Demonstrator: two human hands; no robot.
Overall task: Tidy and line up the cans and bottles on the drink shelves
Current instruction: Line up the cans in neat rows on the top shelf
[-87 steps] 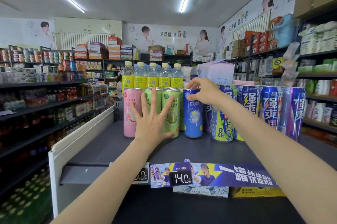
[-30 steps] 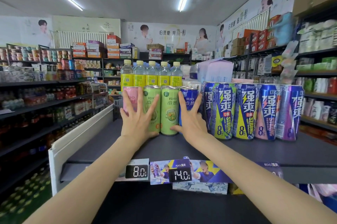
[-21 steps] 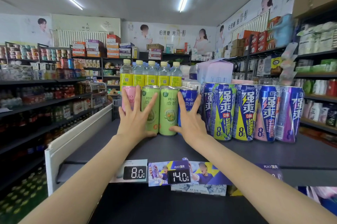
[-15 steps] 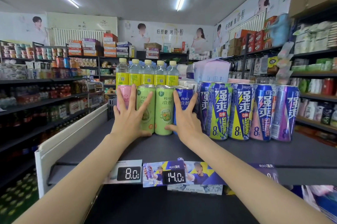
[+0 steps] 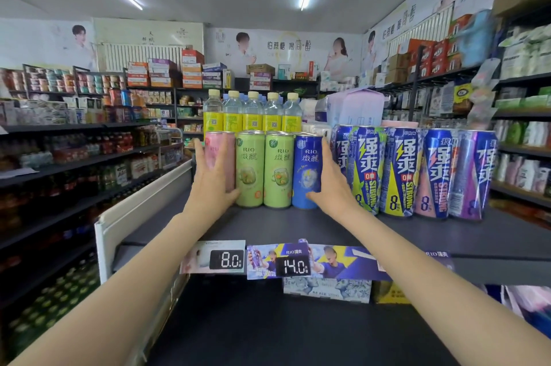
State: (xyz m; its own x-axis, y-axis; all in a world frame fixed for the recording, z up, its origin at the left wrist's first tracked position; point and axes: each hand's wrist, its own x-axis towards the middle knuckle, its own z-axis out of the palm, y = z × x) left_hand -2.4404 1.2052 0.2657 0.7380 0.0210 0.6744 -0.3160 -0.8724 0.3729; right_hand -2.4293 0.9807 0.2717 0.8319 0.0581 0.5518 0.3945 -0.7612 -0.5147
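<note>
**Operator:** Head view is giving me the whole aisle, and I'm working on the top drink shelf (image 5: pixel 343 234). Along it I'm seeing the tall cans (image 5: pixel 417 175) on the right, the yellow-label bottles (image 5: pixel 253 118) at the back, then four slim cans out front: the pink can (image 5: pixel 219 154), two green cans (image 5: pixel 264 169) and the blue can (image 5: pixel 307 169).

**Observer:** What are the hands doing?

**Operator:** I'm bracketing that slim row. My left hand (image 5: pixel 213 184) is lying flat along the pink can, fingers straight up and thumb reaching to the first green can's base. My right hand (image 5: pixel 332 184) is pressing flat against the blue can's right side, thumb under its front. Neither is wrapping around anything.

**Observer:** What could go wrong from here?

**Operator:** I'm judging that squeezing too hard from both ends could make a middle green can pop forward or tip, since these are narrow and tall. The row is also standing toward the front of the shelf, so a toppled can could roll off. My right hand is sitting just beside the tall cans, so a careless move could be nudging those.

**Observer:** Any boxes or bins involved?

**Operator:** The shelf is carrying them all; cartons below the price tags (image 5: pixel 262 261) are showing, contents unseen.
</note>
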